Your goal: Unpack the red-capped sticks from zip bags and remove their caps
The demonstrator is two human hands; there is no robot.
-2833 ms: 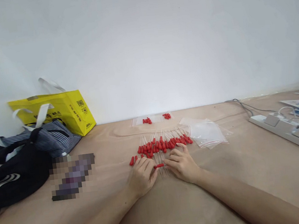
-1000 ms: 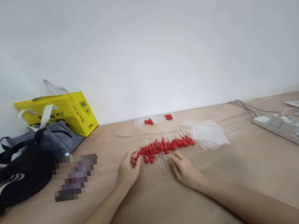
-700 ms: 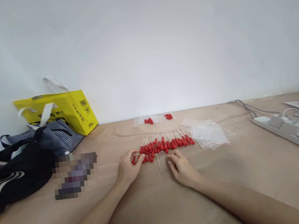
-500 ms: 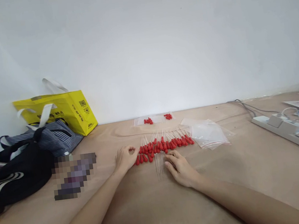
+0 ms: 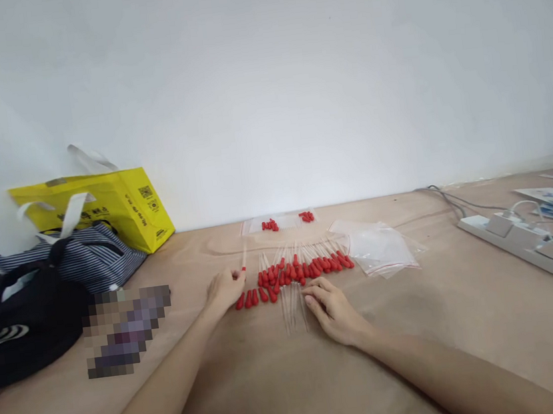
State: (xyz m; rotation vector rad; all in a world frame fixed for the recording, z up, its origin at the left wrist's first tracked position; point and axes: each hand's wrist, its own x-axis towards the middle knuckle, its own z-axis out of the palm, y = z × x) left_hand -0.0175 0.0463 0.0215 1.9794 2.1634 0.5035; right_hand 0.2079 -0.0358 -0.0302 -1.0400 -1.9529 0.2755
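My left hand (image 5: 223, 290) is closed around the red bulb end of a dropper (image 5: 245, 254), whose clear tube points toward the wall. Just right of it lies a pile of droppers with red rubber bulbs (image 5: 309, 269), their thin tubes fanned away from me. Several loose red bulbs (image 5: 254, 298) form a short row in front of the left hand. My right hand (image 5: 337, 312) rests on the table with curled fingers, thumb apart from the index finger. Its fingertips are beside several bare clear tubes (image 5: 293, 312); I cannot tell whether they touch.
Clear zip bags (image 5: 382, 248) lie right of the pile. Another bag with red bulbs (image 5: 269, 225) is by the wall. On the left stand a yellow bag (image 5: 149, 212), a striped bag (image 5: 96, 259) and a black bag (image 5: 29, 324). A power strip (image 5: 534, 249) with cables is at right.
My left hand has moved a little left, away from the pile, and a dropper now shows upright in its fingers. The right hand stays nearly still. The view has shifted slightly.
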